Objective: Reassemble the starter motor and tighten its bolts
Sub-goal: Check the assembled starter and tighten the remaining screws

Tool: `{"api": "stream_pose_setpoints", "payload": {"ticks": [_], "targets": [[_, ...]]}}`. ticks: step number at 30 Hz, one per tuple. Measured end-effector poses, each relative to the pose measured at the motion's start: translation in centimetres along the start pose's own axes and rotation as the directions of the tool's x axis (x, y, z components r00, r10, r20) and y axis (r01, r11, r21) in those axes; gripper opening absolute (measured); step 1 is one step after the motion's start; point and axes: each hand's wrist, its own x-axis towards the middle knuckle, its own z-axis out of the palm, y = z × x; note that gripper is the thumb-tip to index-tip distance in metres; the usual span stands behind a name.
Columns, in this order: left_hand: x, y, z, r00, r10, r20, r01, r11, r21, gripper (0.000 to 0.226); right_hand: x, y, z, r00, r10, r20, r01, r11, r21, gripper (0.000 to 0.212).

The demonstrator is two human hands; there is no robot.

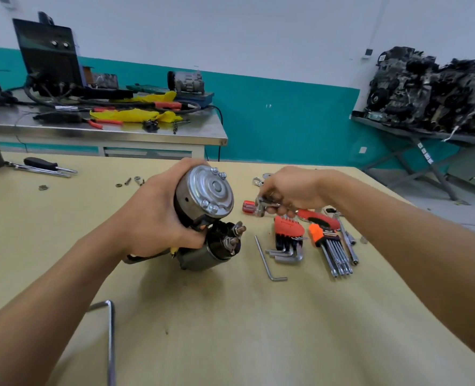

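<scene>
- Your left hand (152,218) has its fingers curled round the barrel of the starter motor (203,196), gripping it from the motor's left side. The motor sits low over the table (230,316). Whether its bottom end rests on the tabletop cannot be told.
- The motor's long axis tilts up and to the right, so the silver end cap (215,188) faces your right hand (295,188).
- Bolt heads show on that cap in two pairs, an upper pair (219,173) at its far rim and a lower pair (209,206) at its near rim. The solenoid (217,252) hangs below the cap.
- Your right hand is to the right of the motor, apart from it. Its fingers are closed on a small metal tool (261,206) with a red end that points back at the cap. What kind of tool it is cannot be made out.
- The coming move likely runs leftward, bringing the tool head across the gap to the cap. The lower pair of bolts lies nearer to it.
- Right of the motor, under your right hand, lie the hex key sets (288,240) and a loose hex key (267,260).
</scene>
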Motion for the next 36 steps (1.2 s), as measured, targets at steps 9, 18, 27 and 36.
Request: {"api": "stream_pose_setpoints", "payload": {"ticks": [9,18,27,36], "targets": [[-0.2,-0.2,0.0,1.000,0.021,-0.012,-0.022,1.000,-0.005,0.079,3.4,-0.8,2.6,0.983,0.175,0.051,-0.171,0.983,-0.069,0.024],[-0.1,-0.3,0.0,1.000,0.019,-0.008,-0.019,1.000,-0.006,0.079,4.0,0.1,3.4,0.990,0.138,-0.035,-0.137,0.990,0.031,0.023],[-0.1,-0.2,0.0,1.000,0.021,-0.015,-0.021,1.000,-0.012,0.077,2.5,-2.1,-1.4,0.995,0.040,-0.087,-0.043,0.999,-0.030,0.054],[-0.1,0.1,0.0,1.000,-0.009,-0.009,0.009,1.000,-0.008,0.077,6.0,-4.8,-1.9,0.963,-0.260,-0.067,0.014,0.297,-0.955,0.042]]}}
